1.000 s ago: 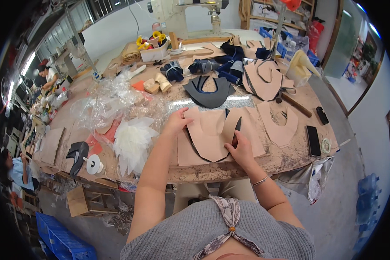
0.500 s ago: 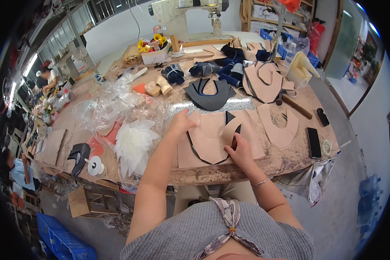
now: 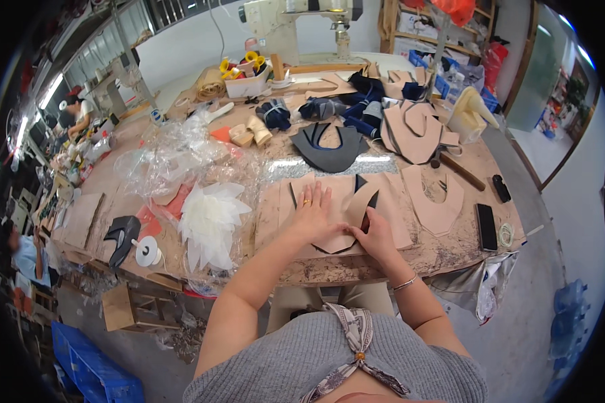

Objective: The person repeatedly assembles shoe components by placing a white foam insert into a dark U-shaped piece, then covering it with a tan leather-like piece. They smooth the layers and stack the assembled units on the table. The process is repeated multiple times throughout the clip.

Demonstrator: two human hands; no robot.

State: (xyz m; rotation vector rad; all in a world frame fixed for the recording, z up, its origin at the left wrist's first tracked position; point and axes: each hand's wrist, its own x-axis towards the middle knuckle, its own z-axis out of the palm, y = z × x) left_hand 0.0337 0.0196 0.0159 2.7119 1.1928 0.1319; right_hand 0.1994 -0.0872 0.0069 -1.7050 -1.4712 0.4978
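My left hand (image 3: pixel 312 215) lies flat with fingers spread on a beige U-shaped leather piece (image 3: pixel 339 201). At the right side of that piece, my right hand (image 3: pixel 376 235) pinches its edge, the thumb pointing toward the left hand. One arm of the leather curls up there, and a dark layer shows beneath it. Both rest on a larger beige sheet (image 3: pixel 267 208) at the near side of the table. To the right lies another beige U-shaped piece (image 3: pixel 433 211). Beyond my hands sits a dark grey U-shaped piece (image 3: pixel 326 154).
Clear plastic bags (image 3: pixel 161 161) and a bundle of translucent white pieces (image 3: pixel 212 225) lie left. A hammer (image 3: pixel 462 171), a black phone (image 3: pixel 487 227) and stacked beige pieces (image 3: pixel 410 131) are right. A sewing machine (image 3: pixel 275 30) stands behind. Someone works far left.
My left hand has come down from the upper left corner onto the leather piece and now presses flat. The right hand has stayed at the curled edge.
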